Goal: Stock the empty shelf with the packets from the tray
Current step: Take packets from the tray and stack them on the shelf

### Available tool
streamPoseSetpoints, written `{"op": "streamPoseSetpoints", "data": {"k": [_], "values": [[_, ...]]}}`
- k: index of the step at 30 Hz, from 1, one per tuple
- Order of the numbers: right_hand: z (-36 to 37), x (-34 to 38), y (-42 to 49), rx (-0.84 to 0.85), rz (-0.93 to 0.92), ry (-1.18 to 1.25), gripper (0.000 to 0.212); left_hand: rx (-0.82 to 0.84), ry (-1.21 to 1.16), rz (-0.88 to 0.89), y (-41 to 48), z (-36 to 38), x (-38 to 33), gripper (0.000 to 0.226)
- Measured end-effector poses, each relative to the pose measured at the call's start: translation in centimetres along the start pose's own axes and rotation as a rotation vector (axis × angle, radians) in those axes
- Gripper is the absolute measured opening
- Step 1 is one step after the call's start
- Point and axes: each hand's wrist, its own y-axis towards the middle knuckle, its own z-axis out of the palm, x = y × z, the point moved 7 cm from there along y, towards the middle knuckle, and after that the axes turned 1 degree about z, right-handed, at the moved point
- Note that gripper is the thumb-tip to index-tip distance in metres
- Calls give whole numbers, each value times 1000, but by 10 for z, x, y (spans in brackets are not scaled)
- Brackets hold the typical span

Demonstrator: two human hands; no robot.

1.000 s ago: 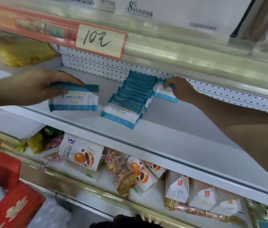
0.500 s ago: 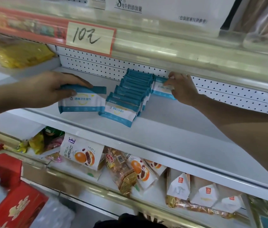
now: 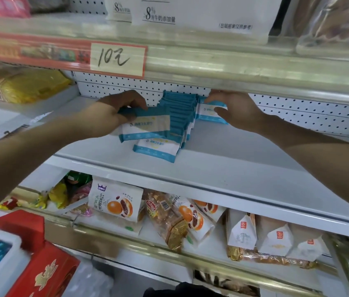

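Note:
A row of several blue-and-white packets [image 3: 178,116] leans one on another on the white shelf [image 3: 223,168], running back to the pegboard. My left hand [image 3: 113,110] grips one more blue-and-white packet [image 3: 145,127] by its top edge, held against the left side of the row above the front packet [image 3: 158,148]. My right hand [image 3: 235,108] holds a packet [image 3: 209,111] standing at the back, right of the row, fingers on its top edge and thumb on its face. The white tray [image 3: 8,260] with blue packets shows at the lower left corner.
The upper shelf lip with a "10" price label [image 3: 117,58] hangs low over my hands. Bread and pastry bags [image 3: 115,204] fill the shelf below. A red box [image 3: 40,264] sits beside the tray. Yellow bags [image 3: 29,84] lie on the left neighbouring shelf.
My left hand has carried its packet right, up against the row. My right hand has shifted its grip on the back packet, thumb now on its face.

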Motion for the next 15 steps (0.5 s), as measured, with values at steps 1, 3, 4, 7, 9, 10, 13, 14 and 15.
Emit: {"op": "streamPoseSetpoints", "data": {"k": [1, 3, 4, 7, 9, 10, 13, 14, 15], "values": [[-4, 7, -3, -3, -24, 20, 36, 7, -2, 10, 7, 5, -3, 25], [-11, 19, -8, 10, -54, 42, 35, 41, 17, 0, 22, 16, -7, 24], [-14, 22, -11, 18, -60, 46, 35, 58, 40, -6, 29, 21, -10, 23], [-24, 26, -22, 19, -68, 52, 35, 91, 58, 42, 45, 38, -29, 23], [-33, 28, -30, -4, -75, 65, 32, 109, 43, 78, 53, 49, -44, 23], [-37, 29, -35, -19, -85, 76, 29, 118, 45, 99, 56, 55, -50, 23], [-47, 30, -47, -40, -103, 132, 20, 146, 72, 159, 68, 73, -65, 22], [-50, 30, -50, -40, -108, 155, 17, 147, 67, 174, 72, 78, -69, 22], [-51, 30, -53, -34, -116, 177, 16, 145, 56, 187, 75, 83, -73, 22]]}}
